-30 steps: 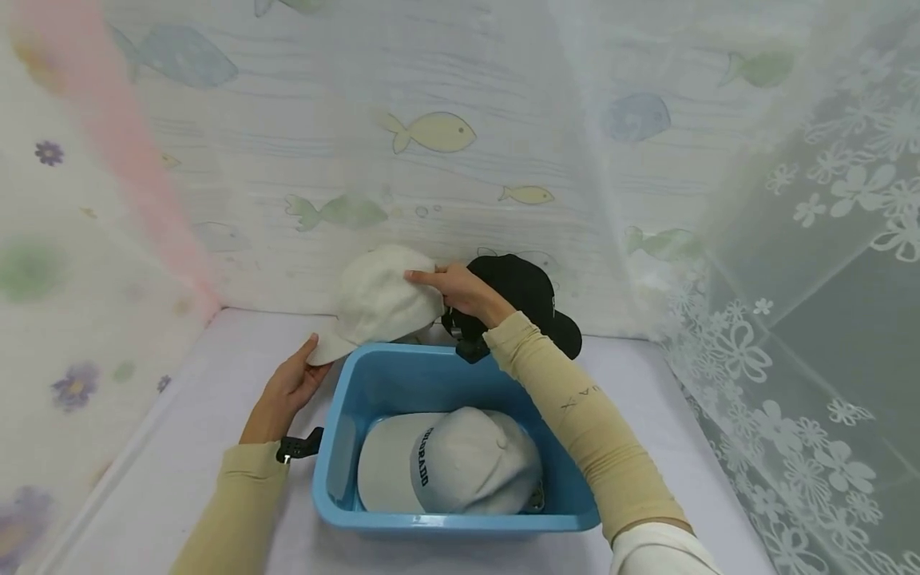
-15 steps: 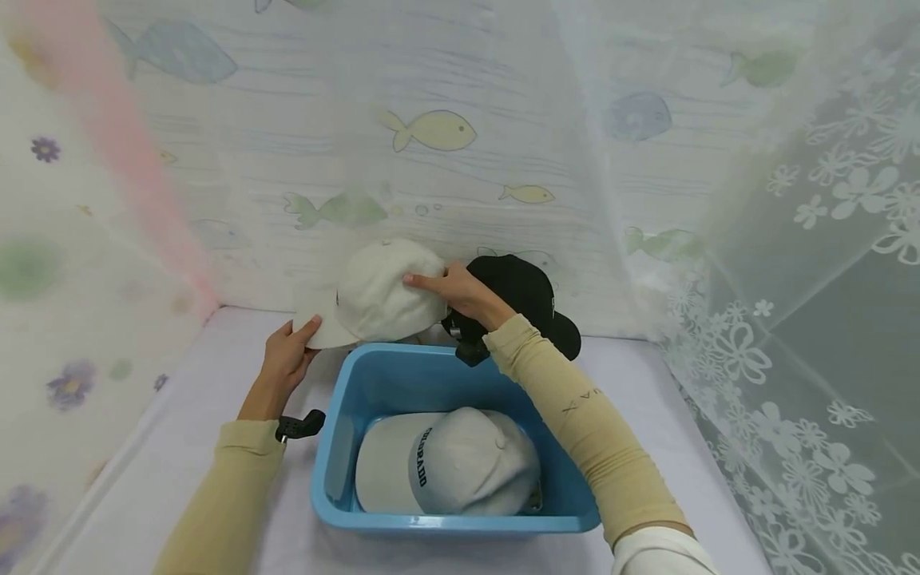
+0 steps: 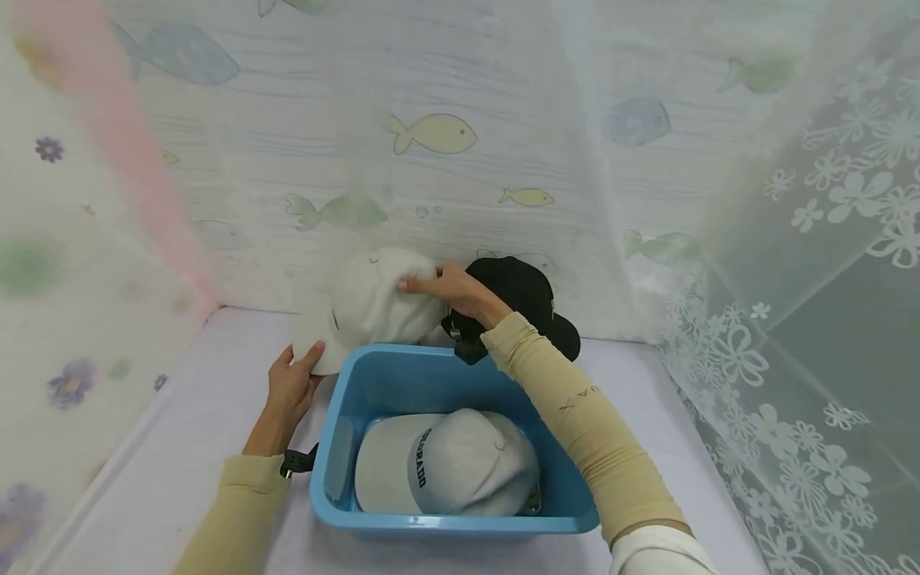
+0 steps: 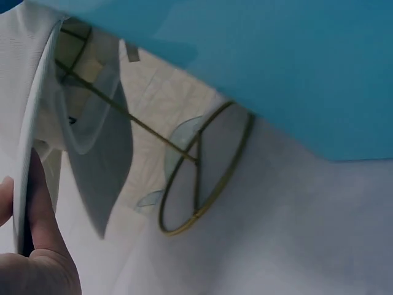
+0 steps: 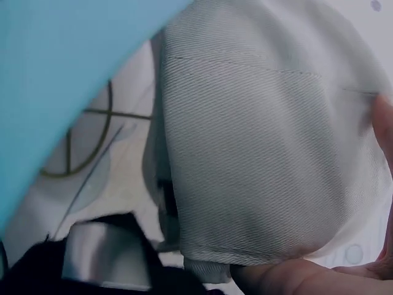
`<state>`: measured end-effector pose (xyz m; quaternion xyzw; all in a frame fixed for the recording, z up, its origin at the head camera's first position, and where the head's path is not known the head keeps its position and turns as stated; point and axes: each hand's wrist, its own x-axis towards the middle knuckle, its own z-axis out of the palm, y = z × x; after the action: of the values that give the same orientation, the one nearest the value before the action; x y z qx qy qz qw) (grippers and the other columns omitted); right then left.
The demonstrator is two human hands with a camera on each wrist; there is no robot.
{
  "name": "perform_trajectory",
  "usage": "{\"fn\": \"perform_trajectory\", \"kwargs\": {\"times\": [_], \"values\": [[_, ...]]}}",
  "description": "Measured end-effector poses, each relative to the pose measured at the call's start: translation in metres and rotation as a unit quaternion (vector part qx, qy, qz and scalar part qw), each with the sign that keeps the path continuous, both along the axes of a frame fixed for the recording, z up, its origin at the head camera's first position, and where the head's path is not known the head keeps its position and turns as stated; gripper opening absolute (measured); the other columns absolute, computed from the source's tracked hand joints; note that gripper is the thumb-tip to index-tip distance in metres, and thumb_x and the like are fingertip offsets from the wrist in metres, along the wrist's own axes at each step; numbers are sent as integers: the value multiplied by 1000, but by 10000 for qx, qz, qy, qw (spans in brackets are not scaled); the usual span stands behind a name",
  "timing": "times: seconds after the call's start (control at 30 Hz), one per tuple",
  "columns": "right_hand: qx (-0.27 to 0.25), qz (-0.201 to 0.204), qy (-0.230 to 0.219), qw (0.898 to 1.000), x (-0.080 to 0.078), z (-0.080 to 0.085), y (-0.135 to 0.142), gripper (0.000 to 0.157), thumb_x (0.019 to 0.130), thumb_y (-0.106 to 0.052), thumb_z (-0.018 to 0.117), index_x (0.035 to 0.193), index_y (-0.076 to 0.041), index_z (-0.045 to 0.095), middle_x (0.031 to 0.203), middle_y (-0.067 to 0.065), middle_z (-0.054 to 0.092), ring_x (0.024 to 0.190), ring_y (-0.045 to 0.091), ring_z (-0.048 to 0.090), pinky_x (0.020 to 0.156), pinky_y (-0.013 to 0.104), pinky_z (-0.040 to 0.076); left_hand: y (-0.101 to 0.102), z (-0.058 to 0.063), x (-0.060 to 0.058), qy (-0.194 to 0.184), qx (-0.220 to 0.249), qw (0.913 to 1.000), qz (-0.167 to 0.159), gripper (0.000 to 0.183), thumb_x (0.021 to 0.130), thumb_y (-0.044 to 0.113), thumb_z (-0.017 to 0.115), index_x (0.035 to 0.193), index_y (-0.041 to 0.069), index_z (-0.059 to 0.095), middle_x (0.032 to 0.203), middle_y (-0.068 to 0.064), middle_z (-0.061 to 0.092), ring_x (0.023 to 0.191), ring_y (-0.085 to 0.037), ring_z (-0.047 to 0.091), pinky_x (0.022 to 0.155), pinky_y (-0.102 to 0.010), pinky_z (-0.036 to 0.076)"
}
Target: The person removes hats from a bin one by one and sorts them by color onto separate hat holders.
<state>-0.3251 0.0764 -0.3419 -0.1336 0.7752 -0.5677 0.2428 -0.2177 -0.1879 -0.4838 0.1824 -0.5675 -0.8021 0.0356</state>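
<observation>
A white cap is behind the blue tub, brim pointing left. My left hand pinches the edge of its brim; the left wrist view shows the brim between thumb and fingers. With my right hand I grip the back of the crown, thumb on the outside. In the right wrist view the crown's fabric fills the middle, fingers at its lower edge. A gold wire stand with a round base is beneath the cap; whether the cap rests on it I cannot tell.
The blue tub stands in front of the hands and holds a light grey cap lettered COLORADO. A black cap is right of my right hand. Fish-printed curtain hangs close behind; a white cloth covers the table.
The white cap rises a little by the half-second frame, then comes down and slightly left. My left hand follows the brim up and back down; my right hand hardly shifts.
</observation>
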Motion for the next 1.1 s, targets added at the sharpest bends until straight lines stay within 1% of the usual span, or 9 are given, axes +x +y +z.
{"fn": "perform_trajectory", "kwargs": {"times": [0.2, 0.37, 0.5, 0.6, 0.67, 0.77, 0.87, 1.0, 1.1], "values": [[515, 78, 433, 9977, 0, -6, -2, 53, 89, -30, 80, 127, -1, 57, 126, 13, 58, 112, 24, 56, 100, 41, 50, 5, -12, 3, -74, -64, 9998, -188, 67, 105, 24, 56, 160, 6, 23, 160, -15, 30, 147, -30, 38, 111, -35, 42], [770, 146, 406, 9961, 3, -5, -3, 54, 90, -31, 79, 129, 0, 57, 126, 14, 58, 111, 25, 56, 97, 41, 51, 6, -16, -1, -271, -304, 9985, -356, 69, 106, 28, 55, 161, 3, 21, 163, -18, 28, 147, -31, 37, 115, -40, 38], [702, 339, 208, 9967, 6, -5, -3, 55, 93, -27, 75, 135, 0, 53, 131, 16, 57, 115, 27, 57, 100, 43, 51, -1, -15, -8, -447, -417, 9966, -546, 70, 106, 29, 53, 161, 2, 21, 163, -18, 28, 145, -28, 38, 107, -29, 47], [522, 545, 43, 9971, 6, -6, -2, 53, 96, -24, 72, 140, -1, 50, 134, 15, 56, 119, 27, 56, 103, 44, 49, -7, -11, -17, -494, -332, 9957, -704, 69, 107, 28, 53, 161, 0, 20, 163, -18, 26, 145, -25, 37, 91, -16, 52], [440, 647, -78, 9969, 5, -6, -1, 52, 98, -22, 69, 141, -2, 48, 133, 14, 56, 119, 26, 55, 105, 44, 47, -11, -7, -25, -510, -347, 9947, -819, 69, 107, 27, 52, 161, -1, 19, 164, -19, 25, 145, -24, 37, 82, -12, 52], [338, 693, -335, 9965, 2, -7, 0, 51, 100, -20, 66, 142, -2, 45, 132, 14, 54, 118, 26, 54, 108, 44, 45, -16, -2, -36, -524, -462, 9940, -839, 69, 107, 26, 53, 161, -1, 20, 163, -19, 27, 137, -20, 45, 77, -11, 52], [165, 645, -611, 9959, -1, -8, 1, 51, 102, -19, 63, 144, -2, 42, 135, 15, 51, 120, 28, 54, 111, 46, 44, -20, 2, -44, -519, -537, 9948, -695, 68, 106, 26, 55, 160, -1, 24, 159, -19, 33, 118, -12, 56, 75, -12, 53], [-25, 555, -777, 9954, -3, -8, 1, 52, 104, -18, 59, 148, -1, 38, 142, 17, 48, 127, 32, 53, 113, 49, 42, -23, 3, -50, -445, -609, 9959, -496, 67, 105, 27, 56, 159, -1, 28, 152, -16, 39, 96, -1, 57, 74, -13, 53], [2, 440, -690, 9966, -4, -7, -2, 53, 103, -19, 60, 147, 1, 38, 143, 18, 47, 127, 32, 53, 113, 47, 42, -23, 1, -51, -342, -805, 9952, -430, 66, 105, 27, 56, 159, 0, 29, 151, -17, 40, 92, 1, 57, 73, -13, 54]]}}
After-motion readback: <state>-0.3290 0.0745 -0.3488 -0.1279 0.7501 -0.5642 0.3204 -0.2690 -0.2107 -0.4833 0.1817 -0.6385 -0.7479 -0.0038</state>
